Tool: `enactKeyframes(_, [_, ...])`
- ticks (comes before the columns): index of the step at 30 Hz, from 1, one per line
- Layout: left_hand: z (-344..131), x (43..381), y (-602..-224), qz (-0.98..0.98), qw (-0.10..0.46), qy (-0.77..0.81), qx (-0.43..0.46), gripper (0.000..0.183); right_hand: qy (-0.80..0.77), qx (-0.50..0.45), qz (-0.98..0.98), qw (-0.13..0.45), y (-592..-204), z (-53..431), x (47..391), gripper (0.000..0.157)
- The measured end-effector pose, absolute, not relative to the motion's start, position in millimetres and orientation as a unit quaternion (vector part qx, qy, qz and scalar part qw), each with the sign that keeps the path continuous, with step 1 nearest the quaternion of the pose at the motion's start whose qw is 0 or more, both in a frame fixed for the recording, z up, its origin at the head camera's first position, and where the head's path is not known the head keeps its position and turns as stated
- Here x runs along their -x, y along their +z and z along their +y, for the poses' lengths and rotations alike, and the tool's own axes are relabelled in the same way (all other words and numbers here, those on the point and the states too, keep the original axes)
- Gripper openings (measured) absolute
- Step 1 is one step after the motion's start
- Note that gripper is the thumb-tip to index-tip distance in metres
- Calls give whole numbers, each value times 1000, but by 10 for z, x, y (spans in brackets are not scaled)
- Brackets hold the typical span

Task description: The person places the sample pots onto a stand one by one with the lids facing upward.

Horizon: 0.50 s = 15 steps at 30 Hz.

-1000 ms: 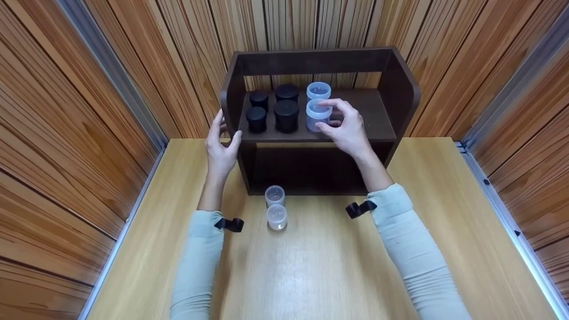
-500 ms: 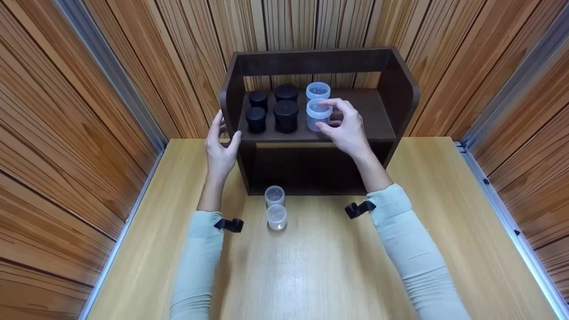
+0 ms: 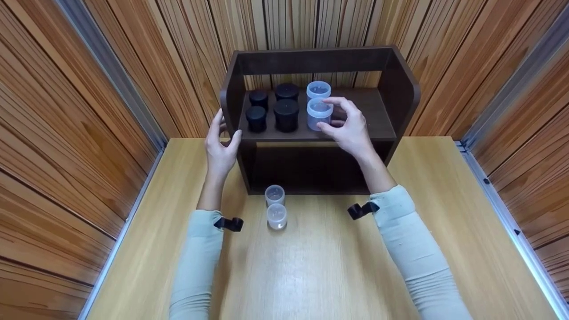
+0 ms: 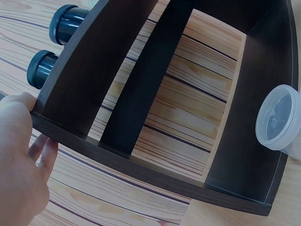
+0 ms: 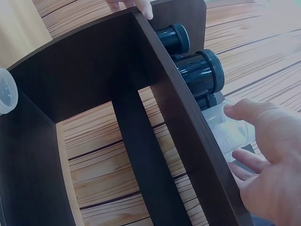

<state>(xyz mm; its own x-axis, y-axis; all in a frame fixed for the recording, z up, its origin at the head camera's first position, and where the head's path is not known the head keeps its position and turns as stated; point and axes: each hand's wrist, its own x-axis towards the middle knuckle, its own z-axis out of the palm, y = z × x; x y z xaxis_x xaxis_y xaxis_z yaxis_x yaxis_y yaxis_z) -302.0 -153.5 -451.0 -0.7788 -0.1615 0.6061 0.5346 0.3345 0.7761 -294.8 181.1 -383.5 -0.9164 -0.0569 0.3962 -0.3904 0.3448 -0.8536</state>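
In the head view a dark brown two-level shelf (image 3: 364,111) stands against the back wall. My left hand (image 3: 220,153) grips its left side panel, thumb on the front edge and fingers round the outer face; the left wrist view shows this hand (image 4: 21,155) too. On the upper level, my right hand (image 3: 351,129) holds a clear plastic jar (image 3: 318,122) between thumb and fingers, index finger at the rim. Directly behind it stands a second clear jar (image 3: 318,87). To their left are two larger black jars (image 3: 286,118) and two smaller black jars (image 3: 256,120), in front-and-back pairs.
Two small clear jars (image 3: 276,217) stand one before the other on the wooden table (image 3: 302,271), in front of the shelf's lower opening. Wood-panelled walls (image 3: 66,111) rise on the left, back and right. A metal rail (image 3: 502,213) runs along the right edge.
My right hand and forearm have shifted very slightly to the right, and the front clear jar with them. The left hand keeps its grip on the shelf.
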Motion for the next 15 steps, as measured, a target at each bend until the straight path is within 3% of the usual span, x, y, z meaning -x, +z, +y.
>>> enactKeyframes(15, [-1521,3035,-4516,-749,318,-568,125,69,567,-159,-796,139,-3875,1970,2708,76])
